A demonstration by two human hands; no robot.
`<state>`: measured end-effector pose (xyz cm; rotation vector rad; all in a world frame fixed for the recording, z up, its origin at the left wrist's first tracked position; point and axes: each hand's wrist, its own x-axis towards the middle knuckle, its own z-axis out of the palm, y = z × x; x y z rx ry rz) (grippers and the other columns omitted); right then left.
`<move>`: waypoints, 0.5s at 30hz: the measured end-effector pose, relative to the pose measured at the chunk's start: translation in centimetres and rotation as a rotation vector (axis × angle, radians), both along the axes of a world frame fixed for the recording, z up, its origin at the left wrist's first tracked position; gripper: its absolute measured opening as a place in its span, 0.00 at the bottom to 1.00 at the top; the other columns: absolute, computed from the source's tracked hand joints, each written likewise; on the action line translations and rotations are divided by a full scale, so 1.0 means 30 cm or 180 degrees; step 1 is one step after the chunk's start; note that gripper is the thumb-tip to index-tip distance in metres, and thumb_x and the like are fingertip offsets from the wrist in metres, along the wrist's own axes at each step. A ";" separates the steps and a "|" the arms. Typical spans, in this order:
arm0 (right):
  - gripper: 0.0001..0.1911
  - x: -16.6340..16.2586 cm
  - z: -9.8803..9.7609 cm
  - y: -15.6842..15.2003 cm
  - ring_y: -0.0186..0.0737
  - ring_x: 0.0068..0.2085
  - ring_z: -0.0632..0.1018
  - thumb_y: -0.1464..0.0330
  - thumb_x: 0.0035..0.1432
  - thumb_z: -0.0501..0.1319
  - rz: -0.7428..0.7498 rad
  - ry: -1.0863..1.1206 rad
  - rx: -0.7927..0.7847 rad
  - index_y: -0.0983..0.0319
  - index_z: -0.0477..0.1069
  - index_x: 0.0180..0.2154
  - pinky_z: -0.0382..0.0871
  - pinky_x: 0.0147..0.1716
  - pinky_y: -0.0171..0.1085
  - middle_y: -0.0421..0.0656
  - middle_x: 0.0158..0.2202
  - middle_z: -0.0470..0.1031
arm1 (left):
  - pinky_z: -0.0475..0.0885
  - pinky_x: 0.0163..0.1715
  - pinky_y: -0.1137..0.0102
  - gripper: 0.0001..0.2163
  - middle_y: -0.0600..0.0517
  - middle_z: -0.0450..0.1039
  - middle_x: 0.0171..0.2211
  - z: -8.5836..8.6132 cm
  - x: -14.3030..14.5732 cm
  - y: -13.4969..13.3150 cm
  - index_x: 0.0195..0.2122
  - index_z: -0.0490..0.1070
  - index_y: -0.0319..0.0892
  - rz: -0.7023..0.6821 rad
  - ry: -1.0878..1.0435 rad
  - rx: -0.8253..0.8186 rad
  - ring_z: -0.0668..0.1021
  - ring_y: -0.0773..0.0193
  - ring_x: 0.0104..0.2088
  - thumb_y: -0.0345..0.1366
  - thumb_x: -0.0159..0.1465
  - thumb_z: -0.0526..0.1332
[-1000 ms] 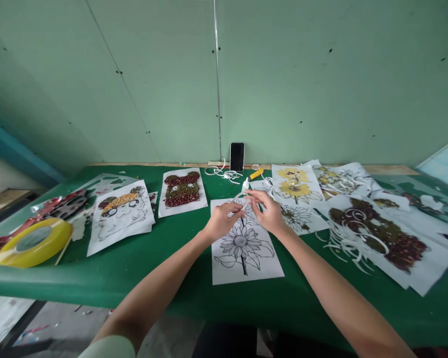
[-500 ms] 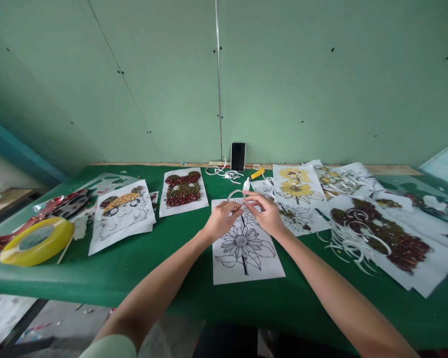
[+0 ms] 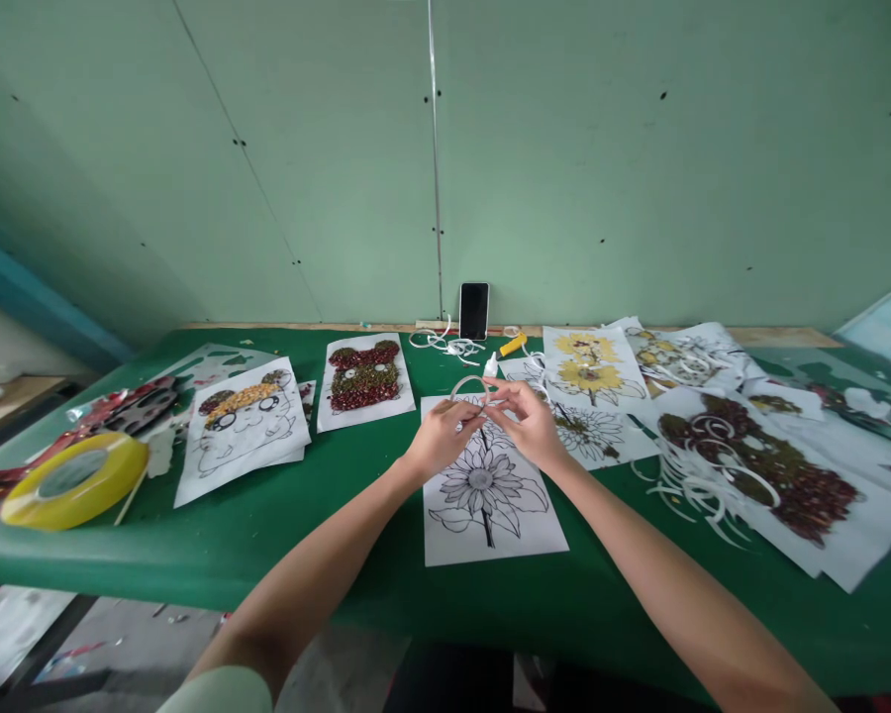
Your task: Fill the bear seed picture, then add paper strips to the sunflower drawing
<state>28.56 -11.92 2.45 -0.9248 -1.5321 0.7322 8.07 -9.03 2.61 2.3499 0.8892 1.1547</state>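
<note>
My left hand (image 3: 440,437) and my right hand (image 3: 529,423) meet above the top of a black-and-white sunflower drawing (image 3: 488,495) on the green table (image 3: 282,535). Both pinch a thin white strip (image 3: 467,384) that curls up in a loop between them. The fingers of each hand are closed on it. A small white glue bottle (image 3: 490,365) stands just behind my right fingers.
A yellow tape roll (image 3: 70,480) lies at the far left. Seed-covered pictures of a hamster (image 3: 242,421), a bear (image 3: 364,375) and sunflowers (image 3: 588,367) lie around. A phone (image 3: 473,311) leans on the wall. Curled white strips (image 3: 687,490) litter the right side.
The hands have stayed over the drawing. The white strip has curled into a more visible loop above the fingers, and the fingers have shifted slightly.
</note>
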 end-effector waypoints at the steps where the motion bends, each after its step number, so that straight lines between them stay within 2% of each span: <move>1: 0.16 -0.001 0.001 -0.001 0.50 0.53 0.85 0.51 0.68 0.69 -0.0015 -0.0007 -0.0019 0.54 0.75 0.48 0.84 0.52 0.49 0.51 0.66 0.76 | 0.80 0.47 0.60 0.05 0.49 0.85 0.38 0.001 -0.001 0.001 0.44 0.80 0.45 0.0009 0.0007 0.0008 0.84 0.58 0.40 0.38 0.75 0.64; 5: 0.17 -0.001 0.014 -0.002 0.52 0.55 0.84 0.49 0.70 0.67 -0.0026 -0.0189 0.0014 0.55 0.77 0.47 0.83 0.51 0.50 0.52 0.66 0.76 | 0.80 0.46 0.61 0.06 0.50 0.85 0.38 0.002 -0.003 0.004 0.44 0.80 0.45 0.0009 0.0067 0.0097 0.84 0.58 0.39 0.38 0.76 0.63; 9: 0.15 0.003 0.023 -0.001 0.53 0.58 0.81 0.51 0.75 0.62 -0.0074 -0.0420 0.0205 0.54 0.75 0.44 0.82 0.51 0.50 0.51 0.63 0.77 | 0.81 0.46 0.62 0.09 0.50 0.85 0.37 0.007 -0.005 0.006 0.44 0.80 0.44 0.0108 0.0159 0.0175 0.84 0.59 0.38 0.40 0.77 0.62; 15: 0.13 0.002 0.002 0.009 0.52 0.56 0.79 0.55 0.78 0.56 -0.0280 -0.0678 0.0371 0.55 0.70 0.43 0.81 0.44 0.49 0.53 0.59 0.71 | 0.80 0.37 0.63 0.15 0.50 0.84 0.32 0.036 -0.017 0.013 0.40 0.83 0.46 0.0417 0.0031 0.0010 0.83 0.59 0.32 0.48 0.77 0.61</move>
